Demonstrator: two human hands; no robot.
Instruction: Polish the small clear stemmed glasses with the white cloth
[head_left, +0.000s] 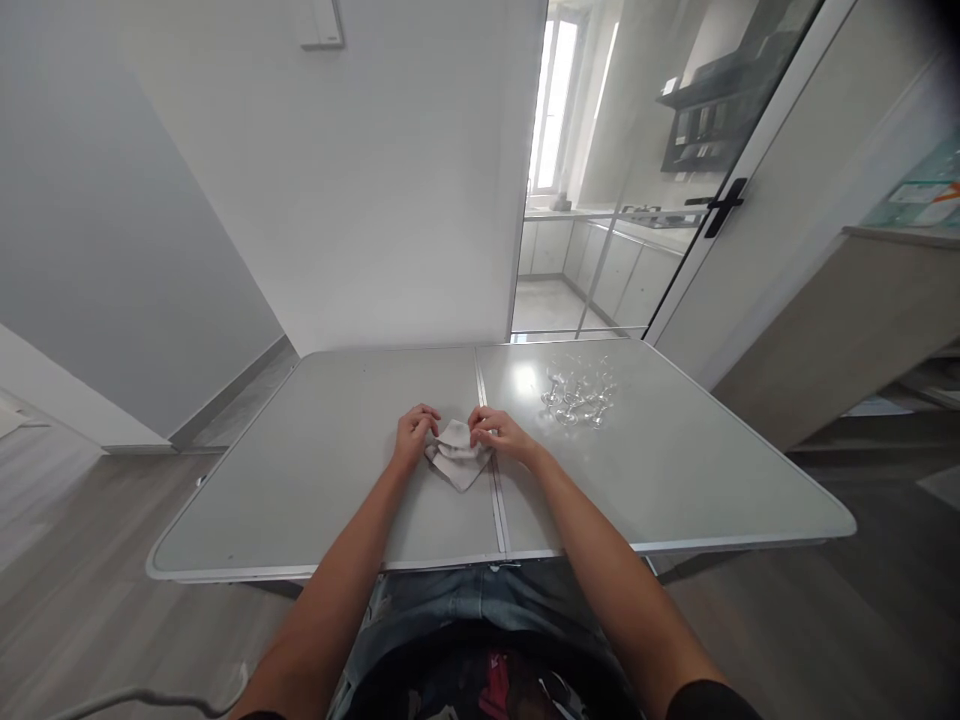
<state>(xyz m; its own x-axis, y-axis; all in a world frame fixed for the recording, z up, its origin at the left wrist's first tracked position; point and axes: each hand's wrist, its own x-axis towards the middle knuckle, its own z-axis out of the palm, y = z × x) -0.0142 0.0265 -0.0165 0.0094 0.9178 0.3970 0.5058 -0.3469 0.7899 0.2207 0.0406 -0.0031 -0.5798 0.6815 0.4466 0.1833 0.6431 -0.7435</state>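
Note:
A small light grey cloth lies partly folded near the middle of the table, one corner pointing toward me. At its left edge my left hand pinches the fabric between thumb and fingers. My right hand grips the opposite side, fingers curled over the cloth beside the table's metal seam. Folds bunch up between the two hands. To the right sits a loose pile of clear, shiny pieces; their exact kind is too small to make out.
The pale folding table has a metal rim and stands against a white wall. A glass door with a black handle is behind on the right, near a wooden shelf unit. A cable runs at lower left.

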